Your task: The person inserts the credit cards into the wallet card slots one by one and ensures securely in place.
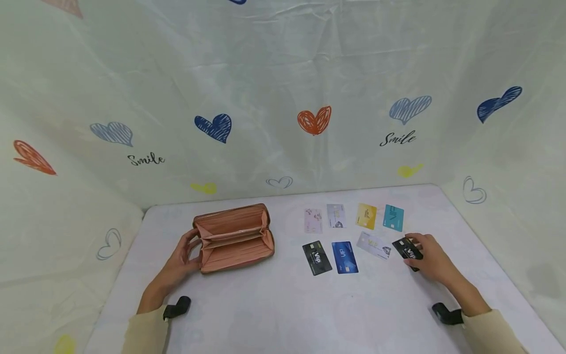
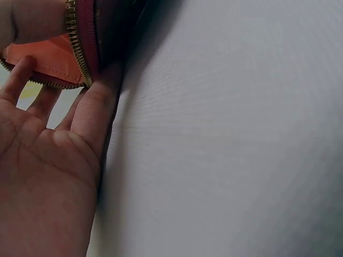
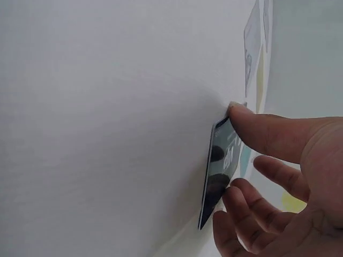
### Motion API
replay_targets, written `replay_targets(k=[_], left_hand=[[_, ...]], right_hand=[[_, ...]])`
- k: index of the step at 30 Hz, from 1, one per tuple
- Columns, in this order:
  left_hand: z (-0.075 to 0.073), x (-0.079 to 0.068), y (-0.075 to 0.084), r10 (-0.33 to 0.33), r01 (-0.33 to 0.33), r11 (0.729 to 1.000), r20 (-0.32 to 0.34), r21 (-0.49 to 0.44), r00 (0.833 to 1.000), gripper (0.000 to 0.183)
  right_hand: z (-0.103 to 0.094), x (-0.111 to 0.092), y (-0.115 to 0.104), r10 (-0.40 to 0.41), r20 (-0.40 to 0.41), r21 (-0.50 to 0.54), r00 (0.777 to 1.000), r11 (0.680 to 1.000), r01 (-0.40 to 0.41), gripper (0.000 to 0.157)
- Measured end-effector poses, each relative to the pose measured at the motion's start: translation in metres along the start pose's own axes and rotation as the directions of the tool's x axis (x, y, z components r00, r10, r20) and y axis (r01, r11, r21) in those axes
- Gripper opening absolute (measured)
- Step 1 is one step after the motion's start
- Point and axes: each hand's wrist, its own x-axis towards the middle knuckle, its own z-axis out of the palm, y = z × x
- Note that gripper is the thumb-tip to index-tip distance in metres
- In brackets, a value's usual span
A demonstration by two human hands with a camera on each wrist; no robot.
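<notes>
Right fingers (image 3: 244, 211) pinch 1 black Vip card (image 1: 404, 247); left fingers (image 2: 94, 112) grip pleated, brass-zipped pink wallet (image 1: 234, 239).

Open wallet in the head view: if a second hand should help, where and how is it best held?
Probably at the right end of the wallet, coming from the right, thumb and fingers pinching its folded side. The left hand grips the opposite end, the right end is free, with a gap before the pink card, and this should leave the upward-facing opening clear.
</notes>
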Motion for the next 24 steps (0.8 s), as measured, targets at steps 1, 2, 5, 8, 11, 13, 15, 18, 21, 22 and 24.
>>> replay_targets(k=[1,2,5,8,11,13,15,18,21,22,24], left_hand=[[0.0,0.0,0.0,-0.004,0.004,1.0,-0.001,0.006,1.0,0.089],[-0.001,0.001,0.0,-0.009,0.009,1.0,0.001,0.012,1.0,0.089],[-0.001,0.001,0.0,-0.016,0.016,1.0,0.008,0.017,1.0,0.09],[-0.002,0.002,0.0,-0.026,0.026,1.0,0.015,0.016,1.0,0.093],[-0.002,0.001,0.0,-0.033,0.033,0.999,0.018,0.003,0.999,0.096],[-0.002,0.0,0.001,-0.039,0.039,0.999,0.017,-0.004,0.999,0.097],[-0.001,0.0,0.002,-0.047,0.047,0.999,0.012,0.002,0.999,0.097],[0.0,-0.001,0.003,-0.065,0.065,0.998,0.003,0.01,0.998,0.099],[0.001,0.0,0.004,-0.078,0.078,0.997,-0.004,0.015,0.997,0.1],[0.002,0.0,0.004,-0.077,0.077,0.997,-0.006,0.016,0.997,0.1],[0.002,0.001,0.003,-0.073,0.073,0.997,-0.007,0.019,0.997,0.101]], right_hand=[[-0.001,0.001,0.0,0.004,0.008,0.007,1.0,1.0,-0.004,0.068],[-0.003,0.003,-0.001,0.008,0.017,0.011,1.0,1.0,-0.008,0.068],[-0.006,0.006,-0.002,0.021,0.041,0.014,0.999,1.0,-0.022,0.069],[-0.01,0.009,-0.001,0.037,0.062,0.017,0.997,0.999,-0.038,0.072],[-0.011,0.011,0.0,0.046,0.072,0.027,0.996,0.998,-0.048,0.074],[-0.011,0.011,0.001,0.049,0.074,0.03,0.996,0.998,-0.052,0.074],[-0.01,0.011,0.002,0.055,0.071,0.033,0.996,0.998,-0.058,0.071],[-0.011,0.01,0.002,0.069,0.049,0.036,0.996,0.997,-0.071,0.065],[-0.012,0.008,0.002,0.074,0.013,0.049,0.997,0.996,-0.075,0.056],[-0.013,0.007,0.002,0.071,0.001,0.055,0.997,0.996,-0.071,0.054],[-0.015,0.005,0.003,0.064,-0.015,0.065,0.998,0.996,-0.063,0.046]])
